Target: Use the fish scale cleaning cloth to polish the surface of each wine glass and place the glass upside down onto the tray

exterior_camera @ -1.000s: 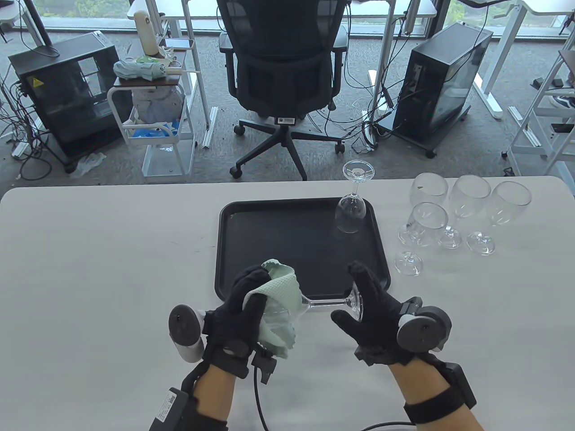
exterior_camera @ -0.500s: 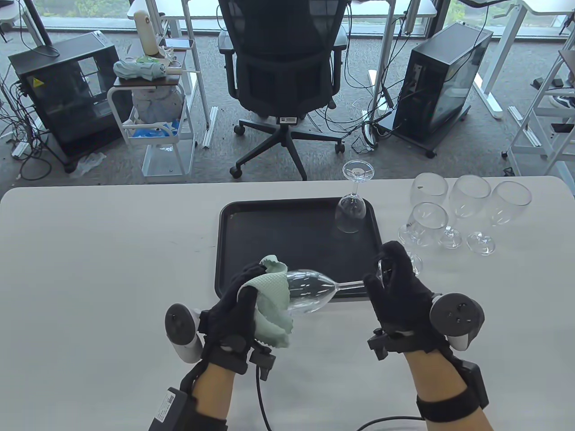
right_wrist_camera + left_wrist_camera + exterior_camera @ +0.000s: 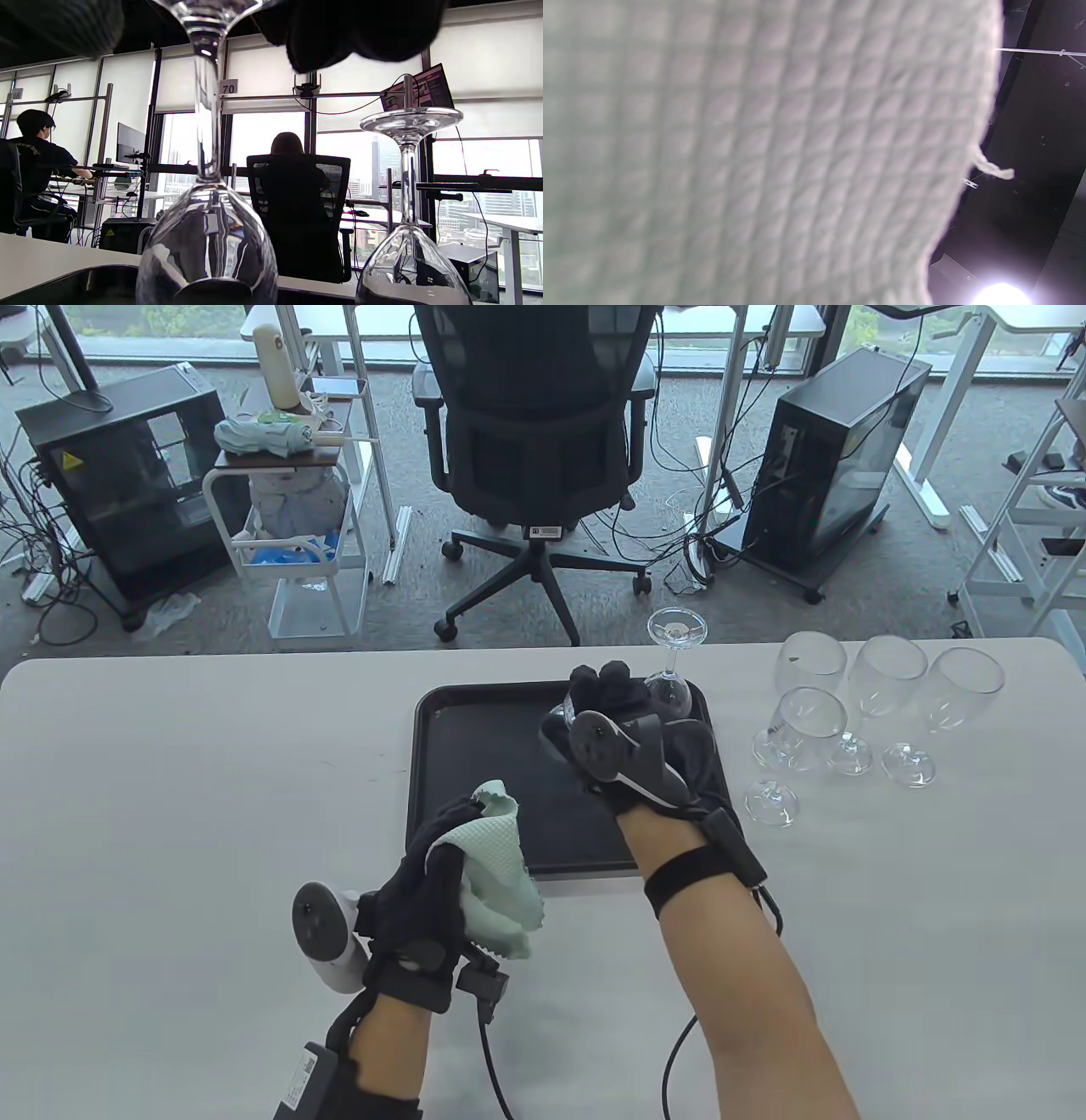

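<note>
My right hand [image 3: 598, 683] hovers over the far middle of the black tray [image 3: 475, 746] and grips a wine glass [image 3: 556, 714] by its foot, bowl down. In the right wrist view this held glass [image 3: 206, 237] hangs upside down from my fingers [image 3: 339, 34], its rim low at the tray [image 3: 76, 284]; contact cannot be told. Just to its right a second glass [image 3: 676, 691] [image 3: 409, 254] stands upside down on the tray. My left hand [image 3: 458, 831] holds the pale green cloth [image 3: 492, 874] at the tray's near left corner. The cloth [image 3: 755, 152] fills the left wrist view.
Several upright wine glasses [image 3: 882, 678] stand on the white table [image 3: 170, 780] right of the tray. An office chair [image 3: 534, 432] and computer cases sit on the floor beyond the far edge. Two people sit at desks in the right wrist view.
My right hand pulled the glass out of the cloth, turned it upside down and carried it over the tray beside the standing glass. My left hand kept the cloth and drifted slightly left.
</note>
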